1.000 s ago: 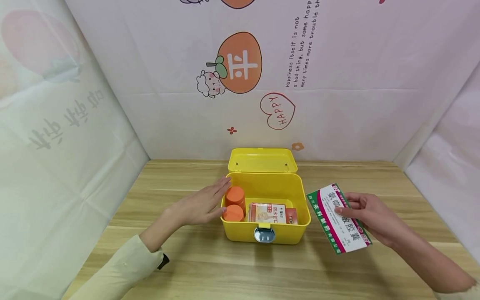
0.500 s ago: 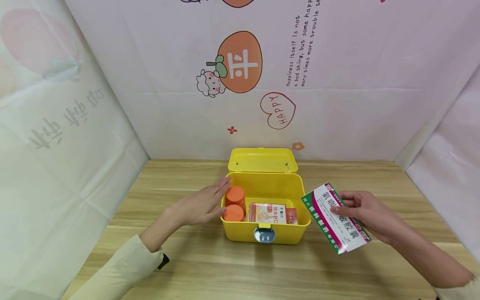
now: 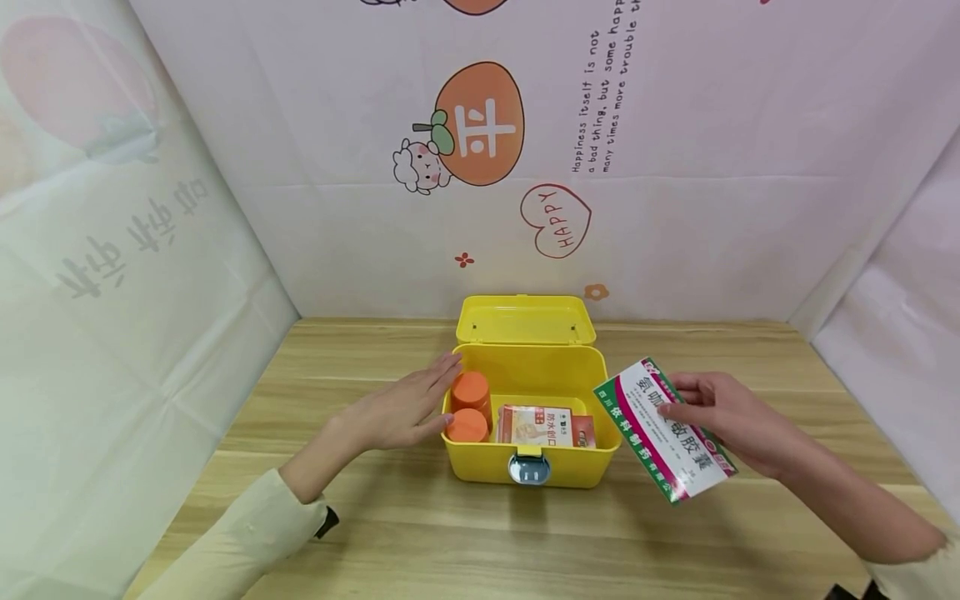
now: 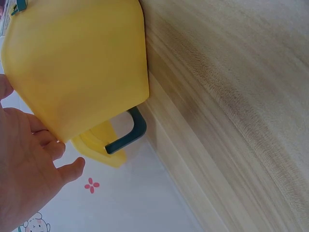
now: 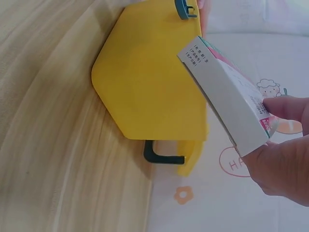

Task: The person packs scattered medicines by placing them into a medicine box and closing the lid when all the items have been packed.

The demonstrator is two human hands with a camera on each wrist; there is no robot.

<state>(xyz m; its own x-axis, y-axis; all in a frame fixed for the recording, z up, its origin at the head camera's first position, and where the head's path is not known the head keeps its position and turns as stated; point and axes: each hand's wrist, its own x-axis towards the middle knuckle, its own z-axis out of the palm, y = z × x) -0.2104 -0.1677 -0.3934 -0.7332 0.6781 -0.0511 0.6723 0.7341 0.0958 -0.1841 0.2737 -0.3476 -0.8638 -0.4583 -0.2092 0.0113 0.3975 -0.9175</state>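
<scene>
A yellow storage box (image 3: 480,467) stands on the table with its lid (image 3: 525,320) tipped back. Two orange-capped bottles (image 3: 470,392) are in its left part, with a bandage box (image 3: 525,426) and a red packet (image 3: 582,432) to their right. My left hand (image 3: 408,408) lies along the box's left rim, fingers extended; in the left wrist view its fingertips (image 4: 55,150) meet the edge. Between thumb and fingers my right hand (image 3: 723,417) pinches a green, white and magenta medicine box (image 3: 663,433), held tilted just right of the storage box. Its white side (image 5: 231,106) shows in the right wrist view.
A clear latch (image 3: 528,471) hangs on the storage box's front. A dark green handle (image 5: 161,157) sticks out from its back. The wooden table (image 3: 465,550) ends at a printed cloth wall (image 3: 360,242) behind, with cloth on both sides too.
The right hand has carried the medicine box slightly left and up, closer to the storage box's right rim. The left hand has stayed in place.
</scene>
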